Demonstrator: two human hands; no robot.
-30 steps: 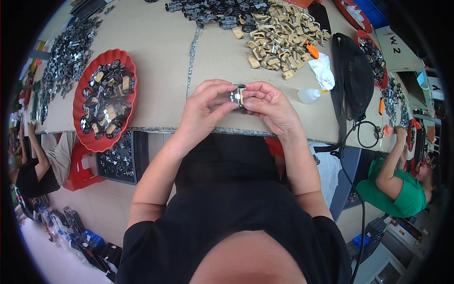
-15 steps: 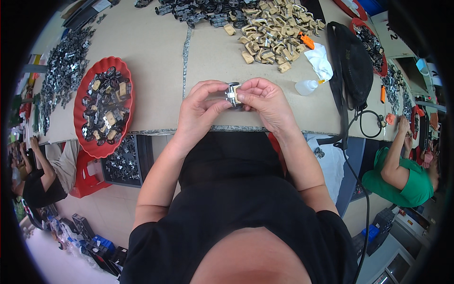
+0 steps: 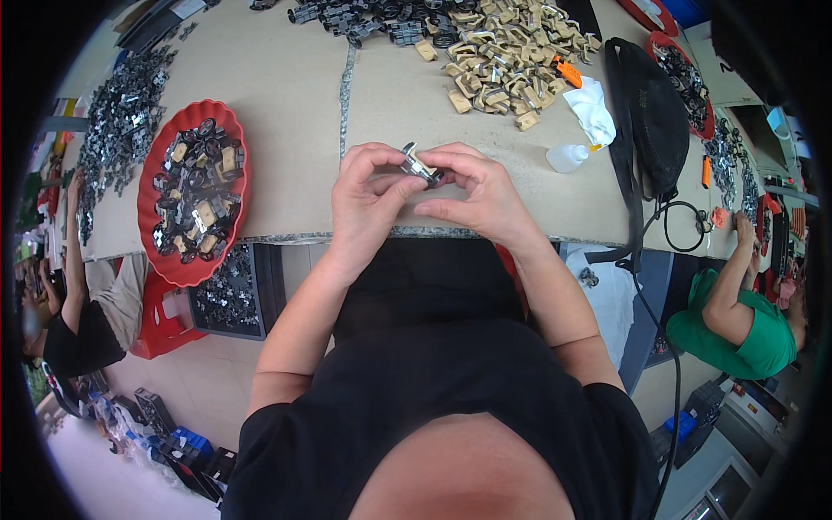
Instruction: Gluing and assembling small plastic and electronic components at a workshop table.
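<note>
Above the near edge of the table, my left hand [image 3: 367,192] pinches a small toy car [image 3: 418,165] between thumb and fingers. The car has a silver-grey and black chassis with dark wheels and a bit of tan on it; it is tilted. My right hand [image 3: 487,192] touches its right side with the fingertips, while the right thumb is held apart below. The fingers hide part of the car. Beyond the hands lies a heap of tan plastic car parts [image 3: 511,56], and next to it a pile of black wheeled chassis [image 3: 381,22].
A red scalloped tray [image 3: 243,186] of car pieces stands at left, past it a spread of small grey parts [image 3: 121,121]. To the right are a white bottle [image 3: 567,157], white tissue [image 3: 591,111], orange cutter [image 3: 568,71] and black bag [image 3: 654,121]. Co-workers sit on both sides.
The toy car has been tipped and turned, from lying level between both hands to a slant. My right thumb has come off it and lowered.
</note>
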